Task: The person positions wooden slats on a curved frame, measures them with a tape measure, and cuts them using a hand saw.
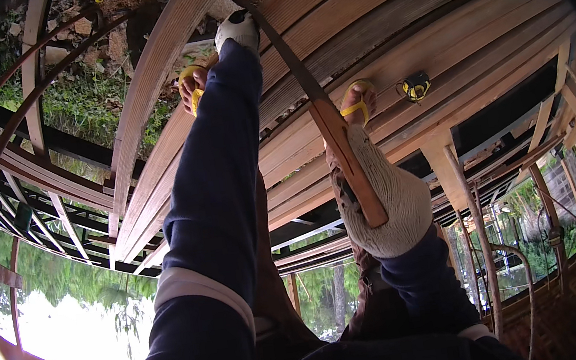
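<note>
My right hand (392, 196), in a whitish knit glove, is wrapped round the wooden handle (347, 158) of what looks like a hand saw. Its long, dark, narrow blade (291, 57) slants away over the planks to the upper left. Ahead, my left hand (238, 31), gloved in white with a dark patch, is down by the blade's far end at the edge of the boards. My left arm is stretched out straight, and the fingers of that hand are mostly hidden. Brown wooden planks (386, 38) lie side by side beneath the saw.
My feet, in yellow sandals (358, 103), stand on the planks. A black and yellow tape measure (415, 86) lies right of them. Another long plank (153, 74) slants at the left, beside curved dark bars (27, 104) and open framing above grassy ground. Thin poles (479, 243) stand at the right.
</note>
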Demonstrator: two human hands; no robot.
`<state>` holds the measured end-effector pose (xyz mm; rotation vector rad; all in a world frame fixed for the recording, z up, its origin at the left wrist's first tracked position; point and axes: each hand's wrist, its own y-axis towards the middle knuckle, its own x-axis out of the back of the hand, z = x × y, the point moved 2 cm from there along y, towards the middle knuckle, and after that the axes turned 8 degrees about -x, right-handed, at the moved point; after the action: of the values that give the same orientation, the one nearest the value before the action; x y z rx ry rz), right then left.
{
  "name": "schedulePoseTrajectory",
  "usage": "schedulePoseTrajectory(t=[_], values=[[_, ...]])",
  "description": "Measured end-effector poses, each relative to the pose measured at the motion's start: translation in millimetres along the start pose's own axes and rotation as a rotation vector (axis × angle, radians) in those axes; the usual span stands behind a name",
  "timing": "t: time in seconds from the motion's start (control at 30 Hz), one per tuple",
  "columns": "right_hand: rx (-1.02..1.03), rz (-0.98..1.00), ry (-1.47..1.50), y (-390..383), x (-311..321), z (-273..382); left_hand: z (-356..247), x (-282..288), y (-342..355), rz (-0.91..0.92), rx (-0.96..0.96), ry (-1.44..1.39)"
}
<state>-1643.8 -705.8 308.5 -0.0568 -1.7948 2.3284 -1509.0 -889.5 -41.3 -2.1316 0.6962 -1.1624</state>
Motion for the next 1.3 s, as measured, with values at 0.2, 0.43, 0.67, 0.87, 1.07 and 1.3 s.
schedulePoseTrajectory(t=[0.2,0.43,0.67,0.87,1.07,1.3], values=[[0.061,0.112,0.186,14,-9,-1,30,7,25,-0.012,0.030,-0.014],[-0.374,0.118,1.196,11,-14,-4,14,5,23,0.008,0.036,0.049],[0.220,-0.109,-0.162,21,-14,0,25,8,27,-0.018,0.182,0.058],[0.296,-0.165,-0.293,24,-8,26,2,0,19,0.008,0.093,0.050],[-0.195,0.032,0.783,7,-28,13,21,-2,30,0.072,0.093,0.025],[0.344,-0.135,-0.524,39,-16,69,17,13,28,0.102,0.114,0.041]])
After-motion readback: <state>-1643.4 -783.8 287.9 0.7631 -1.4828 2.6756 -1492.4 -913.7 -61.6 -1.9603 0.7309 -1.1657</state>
